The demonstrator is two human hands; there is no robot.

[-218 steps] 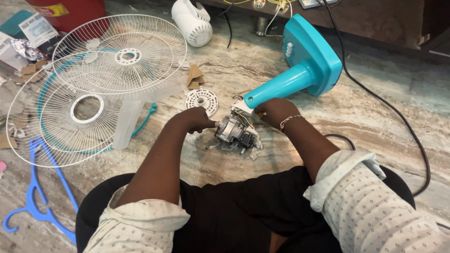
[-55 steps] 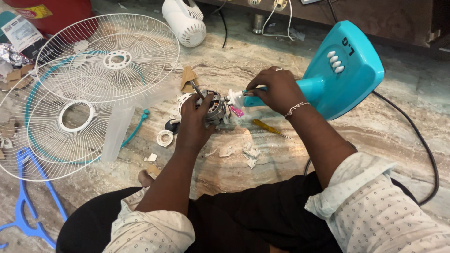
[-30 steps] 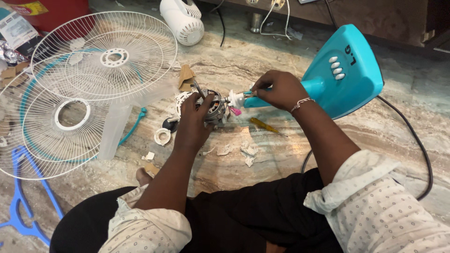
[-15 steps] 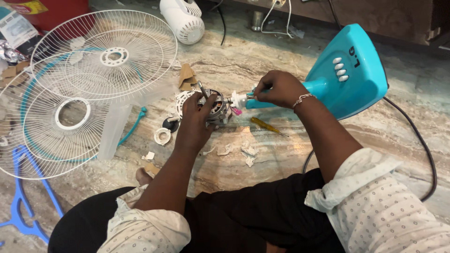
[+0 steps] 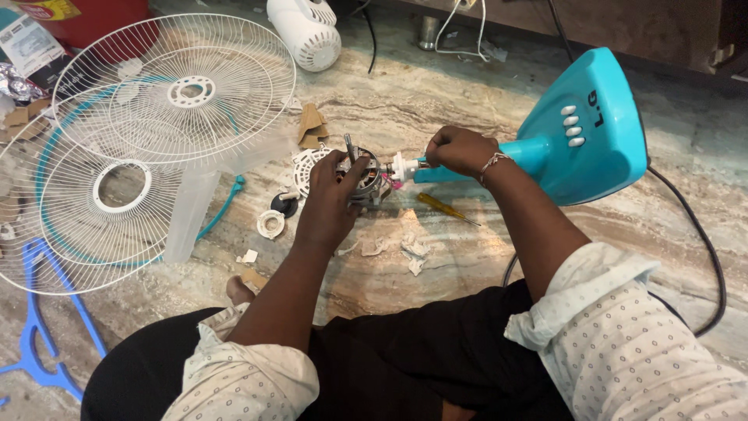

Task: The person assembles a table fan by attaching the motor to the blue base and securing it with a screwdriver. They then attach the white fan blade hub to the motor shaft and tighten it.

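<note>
My left hand (image 5: 331, 204) is wrapped around the bare fan motor (image 5: 366, 178) at the centre of the frame, fingers curled shut on its metal body, while my right hand (image 5: 458, 150) is closed tight on the neck of the turquoise fan stand (image 5: 580, 136), just right of the motor. The stand lies on its side on the marble floor (image 5: 436, 93), its broad base toward the upper right. A yellow-handled screwdriver (image 5: 446, 209) lies on the floor just below my right wrist, and two white wire fan guards (image 5: 148, 140) fill the upper left.
</note>
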